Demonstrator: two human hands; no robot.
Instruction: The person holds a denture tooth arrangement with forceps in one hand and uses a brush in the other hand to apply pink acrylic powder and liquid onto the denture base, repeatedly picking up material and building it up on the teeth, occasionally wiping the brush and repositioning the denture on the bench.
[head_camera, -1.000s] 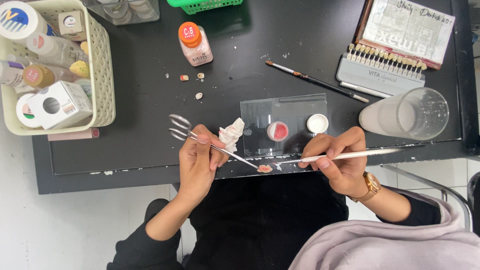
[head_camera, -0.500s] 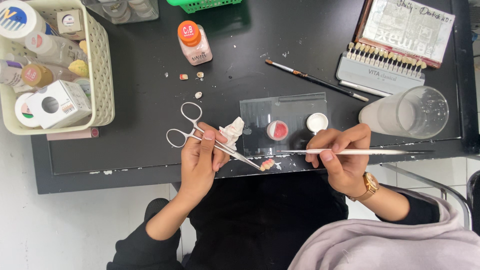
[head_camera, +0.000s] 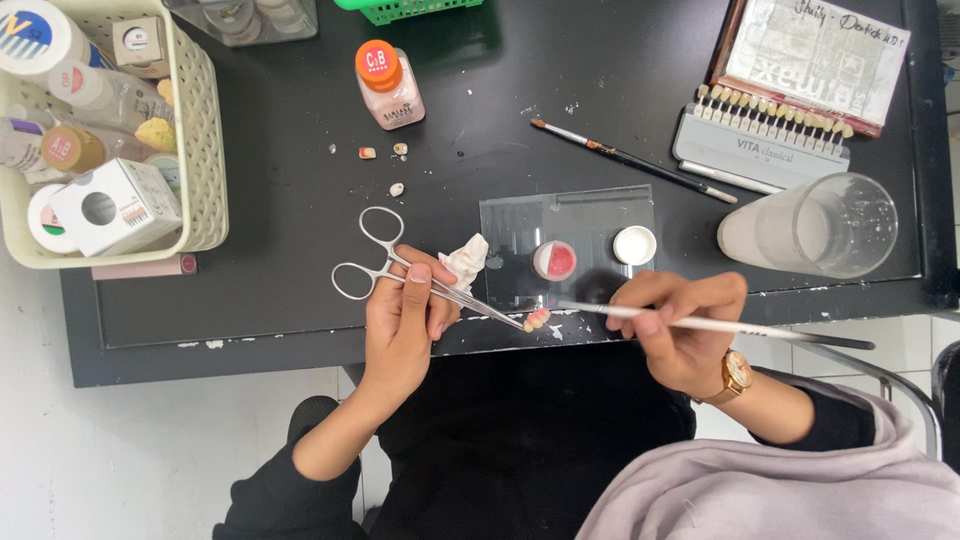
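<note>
1. Gripping a pair of slim silver locking forceps with ring handles (head_camera: 420, 283), the left hand (head_camera: 405, 320) is closed around the shafts near the table's front edge, with the rings pointing toward the table's left side.
2. The forceps' tips clamp a small pinkish-white dental bridge piece (head_camera: 537, 320), which hangs right at the front edge of the black table (head_camera: 290, 150).
3. The right hand (head_camera: 680, 325) is closed in a pen-like pinch on a long thin white-handled brush (head_camera: 720, 325); its tip points left toward the bridge piece (whether it touches is too fine to tell).
4. Just behind both hands lies a clear rectangular glass mixing slab (head_camera: 570, 215) carrying a small round dab of pink paste (head_camera: 555, 260) and a small white round pot (head_camera: 634, 244).
5. A crumpled white tissue (head_camera: 466, 262) lies beside the left hand's fingers.
6. A tall clear glass beaker (head_camera: 815, 228) stands toward the table's right edge, and a cream plastic basket of bottles (head_camera: 205, 150) sits at the back left corner.
</note>
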